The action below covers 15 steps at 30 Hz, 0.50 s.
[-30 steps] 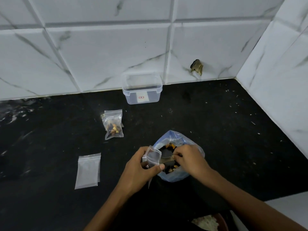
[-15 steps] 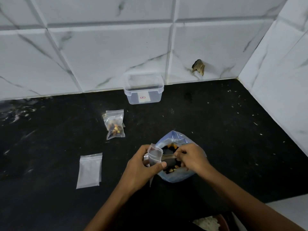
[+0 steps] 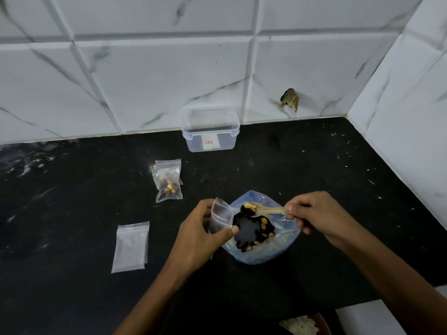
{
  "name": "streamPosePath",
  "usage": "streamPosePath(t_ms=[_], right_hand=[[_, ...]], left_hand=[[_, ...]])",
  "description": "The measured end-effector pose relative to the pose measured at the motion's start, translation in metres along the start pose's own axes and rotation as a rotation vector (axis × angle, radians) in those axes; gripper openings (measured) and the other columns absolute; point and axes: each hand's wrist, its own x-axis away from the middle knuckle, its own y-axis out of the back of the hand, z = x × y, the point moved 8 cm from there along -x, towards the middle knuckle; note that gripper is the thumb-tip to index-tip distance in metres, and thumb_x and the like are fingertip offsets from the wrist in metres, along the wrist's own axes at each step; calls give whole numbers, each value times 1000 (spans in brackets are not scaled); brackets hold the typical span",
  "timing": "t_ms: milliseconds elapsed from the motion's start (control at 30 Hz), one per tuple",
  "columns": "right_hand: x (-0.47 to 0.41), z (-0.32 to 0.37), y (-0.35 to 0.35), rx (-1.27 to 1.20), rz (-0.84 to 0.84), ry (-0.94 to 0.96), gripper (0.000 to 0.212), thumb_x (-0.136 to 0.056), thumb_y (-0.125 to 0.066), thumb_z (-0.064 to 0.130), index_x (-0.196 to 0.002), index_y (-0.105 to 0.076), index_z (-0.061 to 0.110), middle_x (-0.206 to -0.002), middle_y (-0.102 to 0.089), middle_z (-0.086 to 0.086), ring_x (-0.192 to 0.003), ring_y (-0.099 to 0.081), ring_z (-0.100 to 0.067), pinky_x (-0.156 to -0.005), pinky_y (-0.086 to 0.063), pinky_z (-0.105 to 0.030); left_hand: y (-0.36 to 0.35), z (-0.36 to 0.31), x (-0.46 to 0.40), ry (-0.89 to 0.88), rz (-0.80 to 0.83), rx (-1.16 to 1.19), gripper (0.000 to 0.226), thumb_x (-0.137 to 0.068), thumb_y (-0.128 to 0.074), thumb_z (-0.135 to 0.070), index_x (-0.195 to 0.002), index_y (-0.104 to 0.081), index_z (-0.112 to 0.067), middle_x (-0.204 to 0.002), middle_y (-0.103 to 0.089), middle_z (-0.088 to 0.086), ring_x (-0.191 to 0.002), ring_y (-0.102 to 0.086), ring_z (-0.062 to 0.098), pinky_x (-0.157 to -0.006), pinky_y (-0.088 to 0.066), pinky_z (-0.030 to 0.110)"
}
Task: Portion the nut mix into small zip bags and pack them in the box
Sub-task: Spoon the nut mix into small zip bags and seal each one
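I see my left hand (image 3: 200,234) holding a small zip bag (image 3: 221,217) upright at the near-left rim of the big blue-tinted bag of nut mix (image 3: 262,234). The thumb presses the little bag's lower front edge and the curled fingers sit behind it, so the clear plastic stands between thumb and fingers with its mouth turned toward the big bag.

My right hand (image 3: 321,217) pinches the handle end of a pale wooden spoon (image 3: 264,210) between thumb and forefinger, the other fingers curled under. The spoon reaches left across the open big bag, and its bowl carries a few light and dark nuts just beside the small bag's mouth, close to it but not inside. I cannot tell whether the spoon touches the plastic.

The big bag sits open on the black counter (image 3: 72,298), nuts ringed round its bottom. Farther back on the left lies a filled zip bag (image 3: 168,181), and nearer on the left lies a flat stack of empty zip bags (image 3: 130,246). The clear plastic box (image 3: 210,131) stands against the tiled wall (image 3: 145,81), well apart from both hands, with its top open.
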Motion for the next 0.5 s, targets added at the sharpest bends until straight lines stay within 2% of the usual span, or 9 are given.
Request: streamPosePath(t_ms=[67, 167, 267, 400, 500], right_hand=[[8, 12, 7, -47, 1, 20, 15, -92, -58, 10, -89, -72, 11, -73, -68, -4, -51, -55, -4, -47, -44, -18], [17, 29, 12, -94, -6, 68, 15, -92, -59, 8, -87, -73, 11, -71, -68, -4, -49, -54, -4, -44, -42, -18], [25, 48, 9, -42, -11, 130, 14, -91, -60, 9, -87, -73, 12, -73, -69, -6, -49, -54, -5, -44, -42, -18], [41, 77, -3, 389, -94, 281, 10, -91, -59, 22, -88, -69, 25, -69, -65, 4, -53, -59, 1, -50, -45, -14], [57, 101, -24, 657, -148, 463, 11, -93, -57, 26, -97, -67, 24, -87, -63, 8, -77, -60, -3, -73, -53, -25]], left_hand=[[-3, -5, -2, -26, -12, -46, 53, -74, -82, -38, -117, -52, -44, -116, -63, -18, -105, -60, -5, -81, -53, 18], [-9, -10, -5, -48, -27, -124, 59, -70, -82, -44, -120, -51, -43, -120, -58, -16, -109, -58, 0, -88, -53, 25], [-13, -19, -6, -90, -50, -185, 61, -68, -80, -49, -121, -49, -45, -118, -55, -17, -106, -56, -2, -87, -53, 24], [-13, -24, -8, -113, -80, -197, 57, -69, -80, -46, -118, -50, -47, -114, -55, -19, -103, -55, -4, -87, -54, 28], [-13, -23, -9, -110, -94, -182, 56, -69, -81, -43, -117, -51, -43, -112, -56, -18, -102, -56, -3, -87, -54, 31]])
